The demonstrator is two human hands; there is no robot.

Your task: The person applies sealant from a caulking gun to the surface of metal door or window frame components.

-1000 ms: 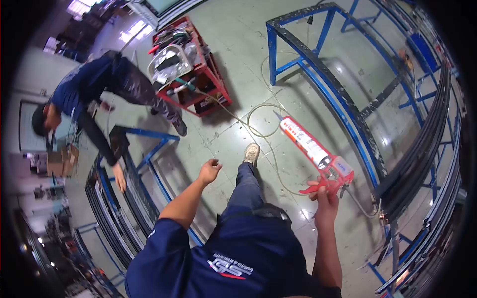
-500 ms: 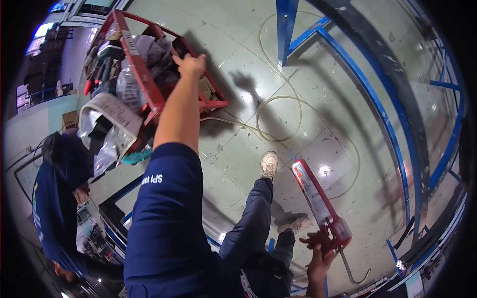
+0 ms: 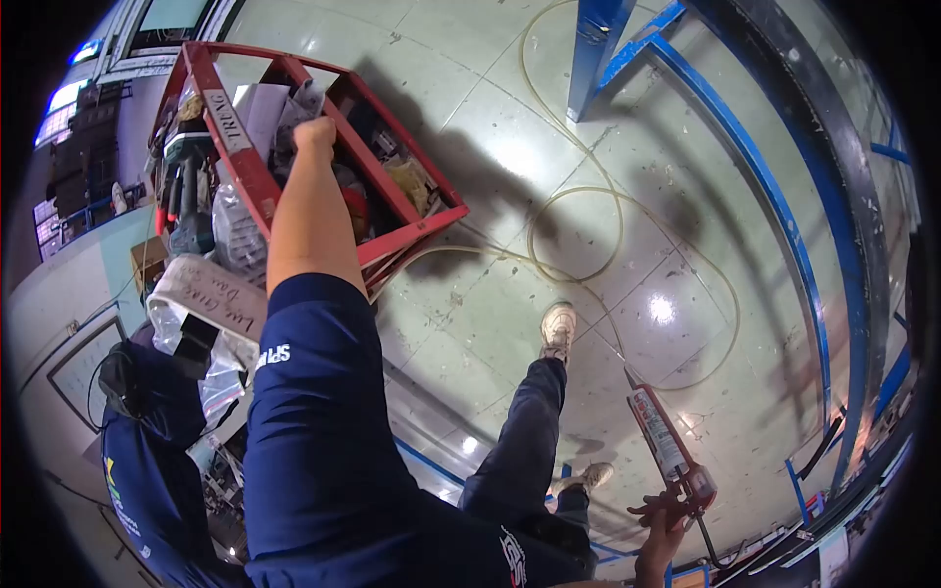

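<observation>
My left hand [image 3: 315,139] reaches into a red metal tool carrier [image 3: 240,176] at the upper left. Its fingers point down among crumpled clear plastic bags and are hidden. A caulking gun [image 3: 665,441] with a labelled cartridge is in my right hand [image 3: 663,527], low on the right. My fingers wrap around its handle, and the nozzle points up and left over the floor. Several tools, one a dark green power tool [image 3: 191,211], sit in the carrier's left side. A white plastic container [image 3: 211,294] with handwriting hangs at its near end.
A thin clear hose [image 3: 616,230] lies looped on the tiled floor. On the right stands a blue metal frame [image 3: 730,147] with a long dark bar. Another person in a dark blue shirt [image 3: 157,480] bends at the lower left, beside cluttered equipment.
My left hand has gone from spread fingers over the carrier's right part down among the plastic bags. The caulking gun has moved slightly right and lower in view with my right hand.
</observation>
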